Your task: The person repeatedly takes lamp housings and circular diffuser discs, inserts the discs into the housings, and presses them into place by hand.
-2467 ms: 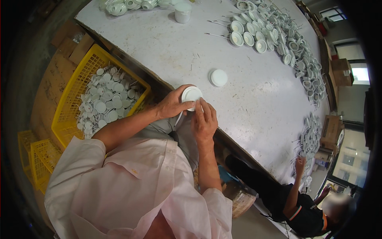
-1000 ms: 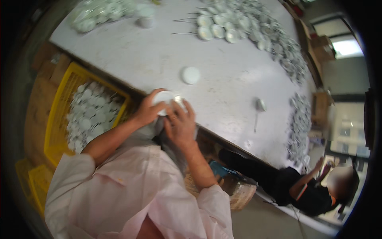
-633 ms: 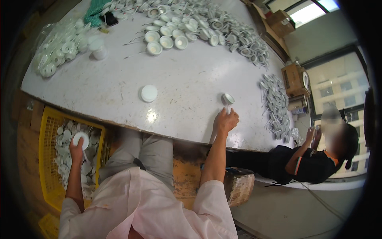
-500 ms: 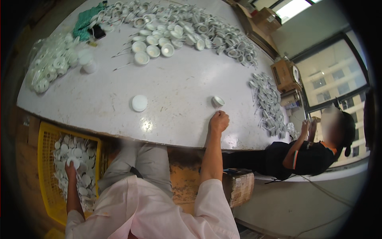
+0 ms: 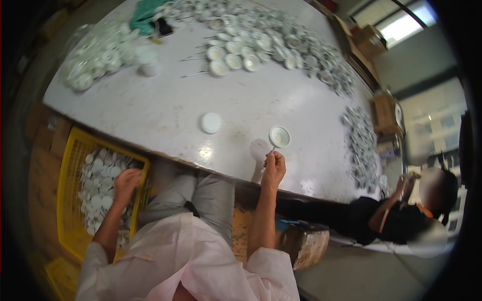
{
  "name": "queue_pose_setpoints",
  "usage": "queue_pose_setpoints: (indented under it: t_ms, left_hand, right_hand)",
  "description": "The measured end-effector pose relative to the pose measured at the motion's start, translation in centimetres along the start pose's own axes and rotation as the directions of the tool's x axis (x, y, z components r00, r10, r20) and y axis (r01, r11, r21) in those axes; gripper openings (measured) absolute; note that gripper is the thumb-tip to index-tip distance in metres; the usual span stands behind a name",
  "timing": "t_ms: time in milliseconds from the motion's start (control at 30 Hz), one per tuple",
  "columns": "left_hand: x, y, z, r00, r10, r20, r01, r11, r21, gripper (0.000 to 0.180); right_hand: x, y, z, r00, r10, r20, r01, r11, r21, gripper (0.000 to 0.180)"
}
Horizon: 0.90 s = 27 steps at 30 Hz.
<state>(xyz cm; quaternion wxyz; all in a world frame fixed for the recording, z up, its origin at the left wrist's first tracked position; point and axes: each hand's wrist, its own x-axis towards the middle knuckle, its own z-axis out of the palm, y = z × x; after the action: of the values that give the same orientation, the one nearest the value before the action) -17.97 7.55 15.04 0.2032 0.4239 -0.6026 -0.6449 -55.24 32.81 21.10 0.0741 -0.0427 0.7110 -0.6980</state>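
My right hand (image 5: 274, 167) pinches the wire of a small round white downlight (image 5: 279, 136). It is raised above the white table, its open cup facing up and a shadow falling beside it. My left hand (image 5: 127, 181) hovers at the right side of a yellow plastic basket (image 5: 64, 200), fingers slightly apart and nothing visible in them. Inside the basket lie many round white pieces (image 5: 98, 193). On the table, left of the downlight, rests a single flat white disc (image 5: 211, 122).
Many downlights (image 5: 296, 45) with wires cover the table's far side. A smaller heap (image 5: 360, 150) lies at the right. A clear bag of white parts (image 5: 100, 57) sits far left. One co-worker (image 5: 396, 215) is at the right edge, near a taped carton (image 5: 310, 248).
My left hand has risen from the white pieces in the basket toward its right side. My right hand has lifted the downlight off the table by its wire. The whole view has shifted.
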Motion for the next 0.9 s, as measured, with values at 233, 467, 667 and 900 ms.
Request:
queue_pose_setpoints:
  t_ms: [233, 467, 667, 900]
  left_hand:
    - [1.2, 11.6, 15.7, 0.888, 0.31, 0.339, -0.19, 0.92, -0.342, 0.072]
    - [0.9, 11.5, 12.8, 0.923, 0.367, 0.116, -0.357, 0.929, -0.098, 0.058]
    - [1.3, 7.8, 11.8, 0.946, 0.29, 0.143, -0.27, 0.952, -0.145, 0.05]
    - [0.5, 7.9, 11.4, 0.94, 0.313, 0.136, -0.308, 0.95, -0.057, 0.05]
  right_hand:
    - [-9.8, 0.2, 7.6, 0.907, -0.034, 0.419, 0.014, 0.999, 0.05, 0.01]
    - [-9.7, -2.3, 9.9, 0.812, 0.025, 0.583, 0.117, 0.972, -0.205, 0.02]
    - [-1.5, 0.0, 13.4, 0.916, -0.195, 0.351, 0.37, 0.748, -0.551, 0.042]
    - [-0.5, -0.4, 15.1, 0.928, -0.155, 0.338, 0.346, 0.696, -0.629, 0.04]
